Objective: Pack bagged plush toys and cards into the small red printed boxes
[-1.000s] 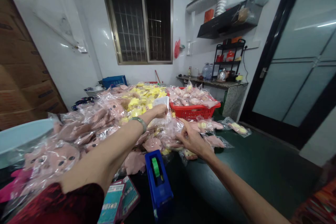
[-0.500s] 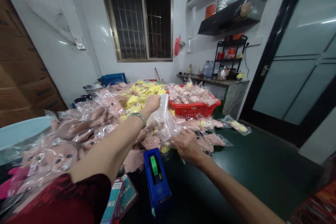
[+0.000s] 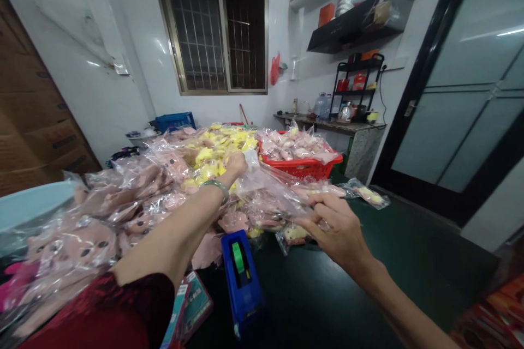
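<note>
Left arm stretched forward, and the left hand [image 3: 236, 165] is curled, its grip hard to tell; between the hands, clear plastic [image 3: 268, 185] slants taut over pink packets [image 3: 233, 221], before the red basket [image 3: 301, 168]; right hand [image 3: 338, 223], wrist angled inward, pinches its near end!

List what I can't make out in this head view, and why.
Head view, now:
Left hand: fingertips hidden by the hand itself.
Teal cards: partly covered by the red sleeve; lettering blurred.
Light blue basin: cut off by the left edge.
Red basket: floor hidden under bagged pink pieces.
Cartons: printing too blurred to read.
</note>
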Action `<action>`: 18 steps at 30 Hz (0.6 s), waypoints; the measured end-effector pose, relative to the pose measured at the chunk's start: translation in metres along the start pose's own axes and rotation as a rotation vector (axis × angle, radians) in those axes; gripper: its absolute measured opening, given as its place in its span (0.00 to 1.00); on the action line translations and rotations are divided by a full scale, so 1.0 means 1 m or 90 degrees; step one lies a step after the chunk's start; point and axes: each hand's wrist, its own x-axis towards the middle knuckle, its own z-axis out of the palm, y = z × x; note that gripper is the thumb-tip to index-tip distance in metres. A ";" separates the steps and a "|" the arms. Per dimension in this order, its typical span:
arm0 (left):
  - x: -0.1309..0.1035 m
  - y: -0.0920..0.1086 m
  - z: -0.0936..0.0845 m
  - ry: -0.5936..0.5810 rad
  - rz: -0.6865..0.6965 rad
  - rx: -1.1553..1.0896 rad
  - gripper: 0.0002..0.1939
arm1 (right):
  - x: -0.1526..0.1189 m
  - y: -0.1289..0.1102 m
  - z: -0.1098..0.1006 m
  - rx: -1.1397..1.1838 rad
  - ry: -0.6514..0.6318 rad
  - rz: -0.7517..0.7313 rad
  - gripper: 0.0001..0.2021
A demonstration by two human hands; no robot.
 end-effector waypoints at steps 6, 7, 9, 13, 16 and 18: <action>-0.006 0.006 -0.005 -0.007 0.117 -0.009 0.17 | -0.022 0.013 -0.013 0.184 -0.338 0.254 0.07; -0.006 0.006 -0.007 -0.013 0.135 -0.013 0.17 | -0.023 0.014 -0.014 0.220 -0.300 0.297 0.10; -0.006 0.007 -0.010 -0.031 0.174 -0.023 0.16 | -0.021 0.013 -0.013 0.334 -0.232 0.366 0.19; -0.012 0.010 -0.006 -0.090 0.287 -0.068 0.15 | -0.005 0.010 0.010 0.474 -0.065 0.594 0.24; -0.014 0.011 0.005 -0.124 0.353 -0.109 0.16 | 0.005 0.011 0.037 0.456 0.018 0.726 0.22; -0.013 0.007 0.010 -0.136 0.374 -0.133 0.16 | 0.008 0.011 0.050 0.471 0.012 0.738 0.17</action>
